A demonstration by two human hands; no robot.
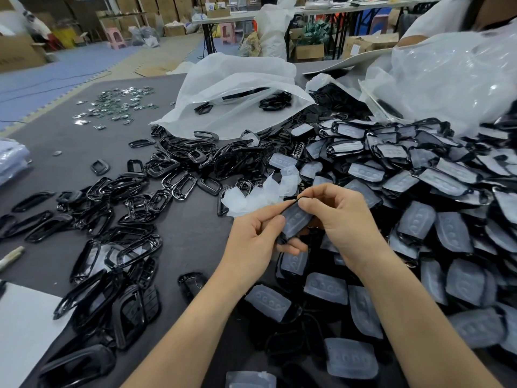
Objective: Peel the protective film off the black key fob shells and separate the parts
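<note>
The person held one black key fob shell [295,223] between both hands above the dark table mat [184,236], its pale protective film facing up. The left hand [256,238] gripped the shell from the left, with the thumb lying on its near edge and the fingers curled underneath. The right hand [337,219] came in from the right, its thumb and forefinger pinching the shell's upper corner; whether they held the film alone or the rim as well could not be told. Just beyond the hands lay a small heap of loose film scraps [263,191]. To the right, and spreading below the forearms, was a large pile of film-covered shells [425,186], some touching the right wrist. To the left, well apart from the held shell, black frames [134,197] lay scattered across the mat. A white plastic bag [237,88] lay open at the far side, black parts showing inside it.
</note>
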